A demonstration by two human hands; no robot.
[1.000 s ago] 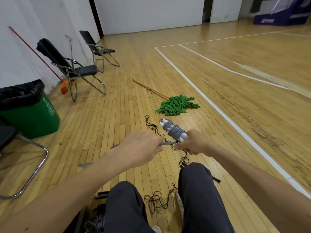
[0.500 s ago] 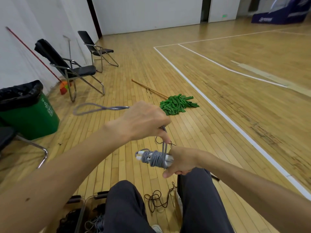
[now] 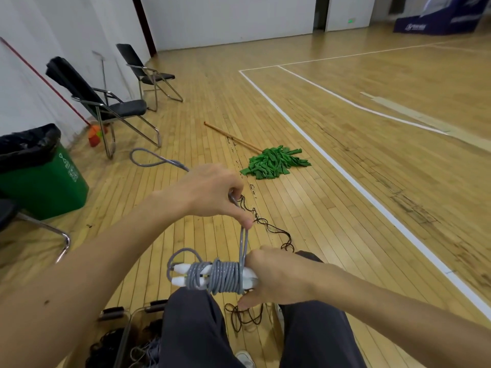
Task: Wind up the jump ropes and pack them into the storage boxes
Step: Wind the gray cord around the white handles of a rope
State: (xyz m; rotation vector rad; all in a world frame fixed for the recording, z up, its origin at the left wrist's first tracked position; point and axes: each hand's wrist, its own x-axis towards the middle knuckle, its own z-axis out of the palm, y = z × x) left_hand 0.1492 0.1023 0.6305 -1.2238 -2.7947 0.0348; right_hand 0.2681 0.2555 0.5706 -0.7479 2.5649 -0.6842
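A grey jump rope [image 3: 223, 277] is wound in tight coils around its two white handles, held sideways above my knees. My right hand [image 3: 279, 277] is closed around the handles' right end. My left hand [image 3: 212, 192] sits higher and pinches the doubled free end of the same rope, which rises taut from the coils. The rope's end loop [image 3: 151, 160] sticks out to the left past my left hand. A thin black jump rope [image 3: 265, 227] trails loose on the floor between my legs. Clear storage boxes [image 3: 127, 333] with ropes inside stand by my left leg.
A green mop [image 3: 273, 162] with a wooden stick lies on the wooden floor ahead. Left of me stand a green bin [image 3: 45, 181] with a black bag, two black folding chairs [image 3: 111, 107] and a red broom against the wall. White court lines run to the right.
My right hand brought the wound bundle down and turned it sideways. My left hand rose from beside the bundle and pulled the free end up, so the end loop swung up to the left.
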